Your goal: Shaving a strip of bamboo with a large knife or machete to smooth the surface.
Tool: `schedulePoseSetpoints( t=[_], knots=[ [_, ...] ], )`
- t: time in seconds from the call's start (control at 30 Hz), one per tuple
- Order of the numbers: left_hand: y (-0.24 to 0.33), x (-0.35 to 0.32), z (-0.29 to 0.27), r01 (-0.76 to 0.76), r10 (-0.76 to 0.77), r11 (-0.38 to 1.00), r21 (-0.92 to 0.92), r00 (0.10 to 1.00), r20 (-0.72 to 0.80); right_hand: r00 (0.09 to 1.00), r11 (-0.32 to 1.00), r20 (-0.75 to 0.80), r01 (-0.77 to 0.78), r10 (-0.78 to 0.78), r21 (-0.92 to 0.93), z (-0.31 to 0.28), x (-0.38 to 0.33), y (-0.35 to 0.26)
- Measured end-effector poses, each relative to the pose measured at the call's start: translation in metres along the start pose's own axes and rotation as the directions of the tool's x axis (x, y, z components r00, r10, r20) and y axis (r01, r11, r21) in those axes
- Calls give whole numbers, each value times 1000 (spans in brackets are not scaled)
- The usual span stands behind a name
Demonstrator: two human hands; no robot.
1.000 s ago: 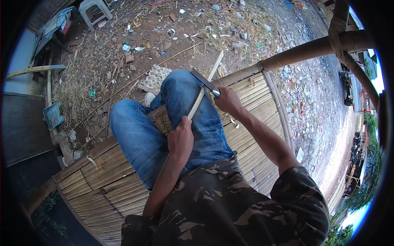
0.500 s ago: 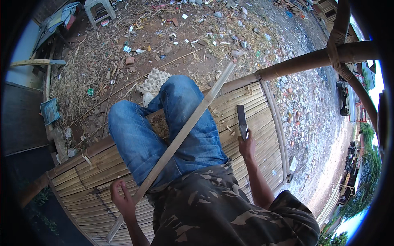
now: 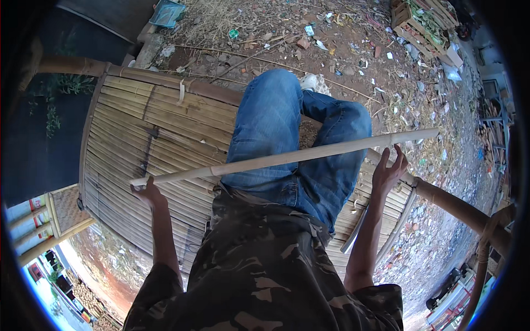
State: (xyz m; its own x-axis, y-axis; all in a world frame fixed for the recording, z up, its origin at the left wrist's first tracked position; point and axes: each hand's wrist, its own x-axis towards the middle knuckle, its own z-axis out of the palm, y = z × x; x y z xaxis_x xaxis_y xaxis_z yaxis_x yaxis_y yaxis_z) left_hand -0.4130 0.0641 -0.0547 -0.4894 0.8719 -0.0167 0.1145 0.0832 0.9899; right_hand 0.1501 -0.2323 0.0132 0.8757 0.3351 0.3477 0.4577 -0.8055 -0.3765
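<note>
A long pale bamboo strip (image 3: 259, 162) crosses above my thighs, its right end a little higher in the picture. My left hand (image 3: 149, 194) grips its left end between thumb and fingers. Close under the right part of the strip is my right hand (image 3: 388, 172), fingers spread and curved upward. Its fingertips are at the strip's lower edge; whether they touch it is unclear. A flat blade tool (image 3: 351, 236) lies on the bamboo platform beside my right thigh, partly hidden by my right forearm.
I sit on a slatted bamboo platform (image 3: 118, 135) edged with round poles. Beyond my knees, the littered ground (image 3: 353, 49) holds stones and scraps. A wooden crate (image 3: 414, 30) stands far right, a blue plastic container (image 3: 167, 14) far left. A thick bamboo pole (image 3: 452, 207) runs at right.
The view has turned, and the strip has swung from a steep slant to nearly level. My left hand has taken its end. My right hand has let go of the blade tool, now on the platform.
</note>
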Motion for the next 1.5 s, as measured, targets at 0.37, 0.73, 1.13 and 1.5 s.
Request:
schedulePoseSetpoints(
  t=[0.37,0.73,1.13,1.5],
  knots=[
    [69,-46,138,-425,-103,866,263,364,926,733,-173,645,-622,215,764,14,-2,-12],
    [123,-93,192,-956,471,187,-228,-116,874,750,-589,631,-422,201,689,-16,8,-35],
    [57,-52,213,-952,388,301,57,177,905,874,-786,430,-98,226,611,20,-5,43],
    [79,-110,245,-900,372,354,-256,-116,921,800,780,-249,-376,546,501,-15,-6,-13]
  ],
)
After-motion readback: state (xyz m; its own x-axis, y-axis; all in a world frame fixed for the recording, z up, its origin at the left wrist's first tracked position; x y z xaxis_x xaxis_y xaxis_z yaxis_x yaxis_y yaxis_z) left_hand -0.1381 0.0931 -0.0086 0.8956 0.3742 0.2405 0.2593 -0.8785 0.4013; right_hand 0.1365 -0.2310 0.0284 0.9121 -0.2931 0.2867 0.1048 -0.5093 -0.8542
